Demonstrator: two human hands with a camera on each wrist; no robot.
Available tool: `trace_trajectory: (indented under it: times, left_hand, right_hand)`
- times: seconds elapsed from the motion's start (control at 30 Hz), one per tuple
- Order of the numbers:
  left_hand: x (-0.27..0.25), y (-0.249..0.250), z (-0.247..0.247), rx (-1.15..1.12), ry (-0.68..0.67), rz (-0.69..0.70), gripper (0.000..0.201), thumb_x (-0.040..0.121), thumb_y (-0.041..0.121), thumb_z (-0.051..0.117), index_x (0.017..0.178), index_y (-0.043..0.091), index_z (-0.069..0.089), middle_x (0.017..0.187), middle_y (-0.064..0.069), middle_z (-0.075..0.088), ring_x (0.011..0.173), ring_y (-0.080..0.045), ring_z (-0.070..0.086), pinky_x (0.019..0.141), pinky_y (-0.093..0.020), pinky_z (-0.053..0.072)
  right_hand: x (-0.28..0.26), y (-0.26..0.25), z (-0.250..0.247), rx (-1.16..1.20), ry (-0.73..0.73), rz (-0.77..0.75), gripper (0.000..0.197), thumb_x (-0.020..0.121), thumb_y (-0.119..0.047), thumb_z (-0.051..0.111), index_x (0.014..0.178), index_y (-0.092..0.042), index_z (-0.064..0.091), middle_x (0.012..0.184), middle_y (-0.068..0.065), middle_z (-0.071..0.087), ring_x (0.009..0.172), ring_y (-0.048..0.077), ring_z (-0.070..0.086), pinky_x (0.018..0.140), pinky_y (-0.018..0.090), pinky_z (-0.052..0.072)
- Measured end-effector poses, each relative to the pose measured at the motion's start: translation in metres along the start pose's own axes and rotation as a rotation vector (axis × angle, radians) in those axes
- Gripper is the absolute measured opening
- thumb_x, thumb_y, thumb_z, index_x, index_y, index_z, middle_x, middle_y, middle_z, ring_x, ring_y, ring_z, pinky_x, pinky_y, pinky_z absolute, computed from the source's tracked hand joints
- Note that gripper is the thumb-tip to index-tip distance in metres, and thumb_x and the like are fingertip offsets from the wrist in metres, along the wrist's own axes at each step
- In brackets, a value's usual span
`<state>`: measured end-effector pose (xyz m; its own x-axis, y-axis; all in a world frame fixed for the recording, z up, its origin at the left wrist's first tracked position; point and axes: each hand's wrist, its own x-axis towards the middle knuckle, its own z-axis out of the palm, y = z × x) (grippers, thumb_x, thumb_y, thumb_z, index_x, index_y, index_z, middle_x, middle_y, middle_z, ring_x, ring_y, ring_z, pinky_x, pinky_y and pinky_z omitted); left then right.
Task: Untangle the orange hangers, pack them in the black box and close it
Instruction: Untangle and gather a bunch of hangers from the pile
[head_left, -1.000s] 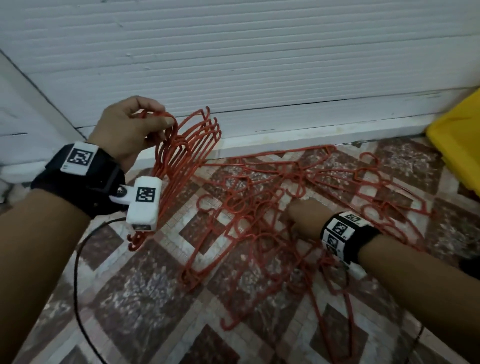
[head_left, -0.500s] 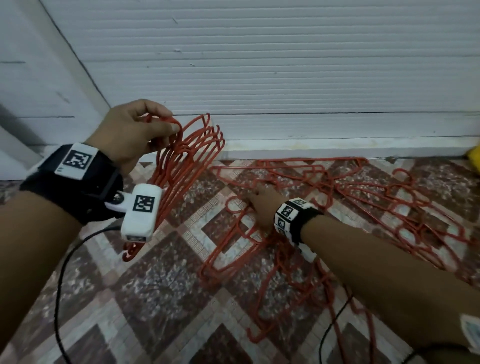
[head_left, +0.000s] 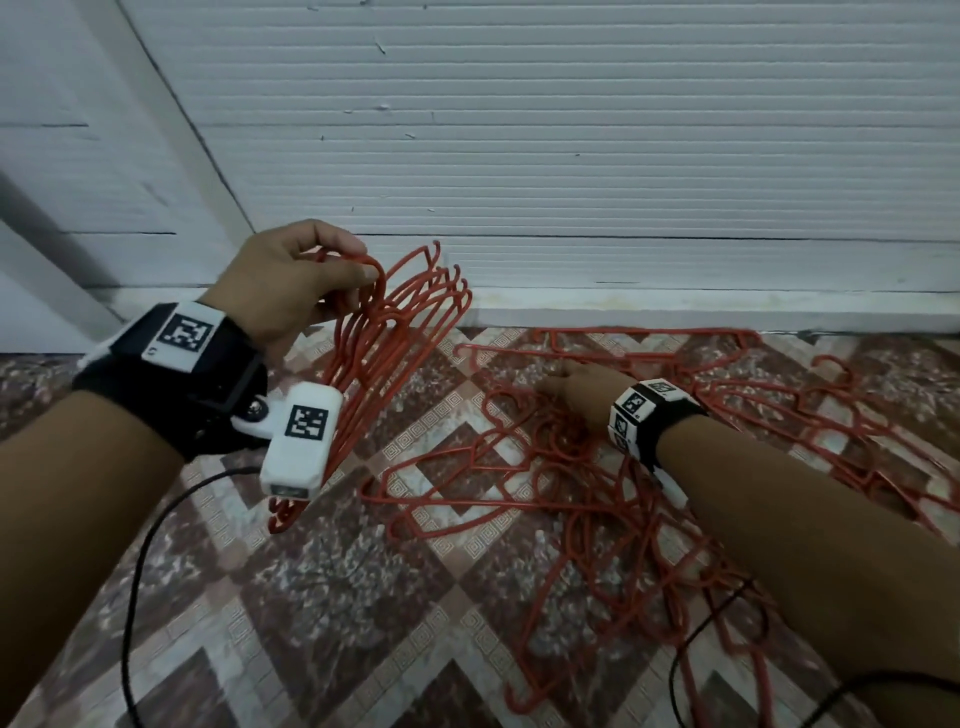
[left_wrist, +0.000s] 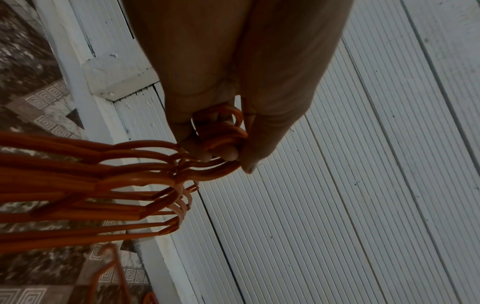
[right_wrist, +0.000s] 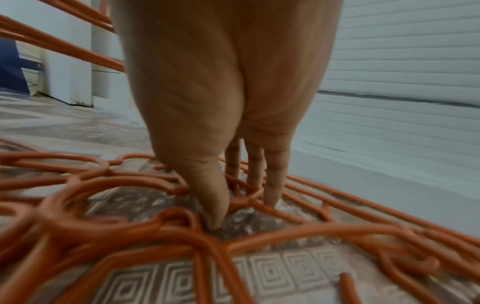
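Note:
My left hand (head_left: 353, 262) is raised at the left and grips a bundle of several orange hangers (head_left: 400, 338) by their hooks. In the left wrist view, fingers and thumb curl round the hooks (left_wrist: 221, 131). A tangled pile of orange hangers (head_left: 587, 499) lies on the patterned floor at centre and right. My right hand (head_left: 558, 376) reaches down into the far side of the pile. Its thumb (right_wrist: 214, 214) and straight fingers (right_wrist: 272, 191) touch the floor on either side of a hanger bar (right_wrist: 246, 198). No black box is in view.
A white ribbed wall (head_left: 571, 156) with a low ledge (head_left: 675, 306) stands just behind the pile. Black cables (head_left: 140, 571) trail from both wrists over the tiled floor (head_left: 311, 613). A blue object (right_wrist: 10, 67) shows far left in the right wrist view.
My right hand has moved left and toward the wall across the pile. The view has swung left, so the yellow container has left the frame. My left hand still holds the bundle up.

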<state>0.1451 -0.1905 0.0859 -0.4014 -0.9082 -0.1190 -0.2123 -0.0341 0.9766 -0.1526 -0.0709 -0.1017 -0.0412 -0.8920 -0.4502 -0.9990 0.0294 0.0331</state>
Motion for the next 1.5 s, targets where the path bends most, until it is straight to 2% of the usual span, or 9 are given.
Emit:
trace_trajectory:
  times: [0.13,0.3,0.47,0.6,0.8,0.93,1.2,1.37,1.5]
  left_hand:
    - [0.004,0.001,0.012,-0.080,0.007,-0.034,0.016,0.083,-0.002,0.071,0.083,0.014,0.065,0.073,-0.005,0.064,0.057,-0.015,0.055,0.070,-0.030,0.054]
    - [0.008,0.009,0.038,-0.233,-0.034,-0.085,0.017,0.085,-0.001,0.069,0.084,0.015,0.062,0.066,-0.002,0.061,0.055,-0.012,0.054,0.065,-0.029,0.053]
    - [0.010,0.016,0.072,-0.276,-0.129,-0.137,0.023,0.086,-0.005,0.062,0.082,0.017,0.059,0.070,-0.003,0.063,0.055,-0.013,0.055,0.063,-0.029,0.055]
    - [0.007,0.024,0.103,-0.291,-0.236,-0.105,0.021,0.087,-0.003,0.062,0.086,0.018,0.059,0.070,-0.002,0.063,0.060,-0.014,0.059,0.067,-0.031,0.057]
    - [-0.010,0.031,0.153,-0.322,-0.396,-0.064,0.017,0.088,0.002,0.065,0.089,0.019,0.062,0.077,-0.005,0.065,0.068,-0.017,0.062,0.076,-0.034,0.055]
    - [-0.026,0.037,0.185,-0.318,-0.517,-0.076,0.008,0.091,0.025,0.065,0.089,0.020,0.059,0.085,-0.006,0.064,0.071,-0.016,0.061,0.079,-0.035,0.053]
    - [-0.030,0.031,0.200,-0.230,-0.400,-0.075,0.025,0.085,-0.001,0.068,0.102,0.015,0.059,0.073,-0.008,0.065,0.064,-0.020,0.059,0.071,-0.038,0.049]
    - [-0.024,0.039,0.185,-0.155,-0.396,-0.044,0.021,0.086,-0.005,0.064,0.097,0.013,0.063,0.068,-0.005,0.060,0.054,-0.014,0.051,0.056,-0.028,0.049]
    - [-0.006,0.046,0.144,-0.138,-0.300,-0.048,0.026,0.084,-0.009,0.062,0.089,0.016,0.062,0.061,-0.001,0.060,0.049,-0.012,0.049,0.054,-0.025,0.046]
  right_hand:
    - [-0.012,0.018,-0.027,0.097,0.136,0.086,0.070,0.091,-0.003,0.058,0.152,-0.032,0.038,0.136,0.015,0.050,0.107,0.038,0.062,0.075,0.041,0.053]
    - [-0.049,0.035,-0.056,0.474,0.553,0.183,0.071,0.077,-0.044,0.082,0.136,-0.033,0.044,0.120,0.008,0.052,0.093,0.023,0.056,0.078,0.033,0.047]
    - [-0.087,0.033,-0.066,0.798,1.019,0.255,0.067,0.073,-0.035,0.088,0.123,-0.022,0.046,0.115,0.002,0.052,0.095,0.019,0.059,0.084,0.040,0.057]
    - [-0.127,0.046,-0.085,0.919,1.263,0.367,0.071,0.075,-0.043,0.085,0.131,-0.021,0.048,0.117,0.002,0.055,0.093,0.014,0.064,0.083,0.032,0.059]
    - [-0.171,0.039,-0.099,0.984,0.734,0.471,0.082,0.073,-0.067,0.076,0.141,-0.029,0.049,0.102,-0.008,0.066,0.088,0.007,0.065,0.068,0.023,0.048]
    - [-0.175,0.021,-0.083,1.133,0.588,0.372,0.040,0.073,-0.063,0.078,0.099,-0.042,0.057,0.087,-0.007,0.075,0.070,0.009,0.074,0.075,0.038,0.062]
    - [-0.180,0.009,-0.073,1.181,0.478,0.311,0.043,0.077,-0.056,0.079,0.109,-0.030,0.066,0.091,-0.008,0.076,0.065,0.005,0.074,0.060,0.021,0.059]
    - [-0.183,0.009,-0.071,1.034,0.477,0.309,0.060,0.081,-0.068,0.068,0.127,-0.031,0.062,0.087,-0.011,0.074,0.073,0.008,0.073,0.076,0.034,0.061]
    - [-0.178,0.033,-0.060,0.878,0.668,0.401,0.018,0.093,-0.043,0.063,0.097,-0.027,0.071,0.089,-0.008,0.072,0.079,0.009,0.068,0.071,0.029,0.055]
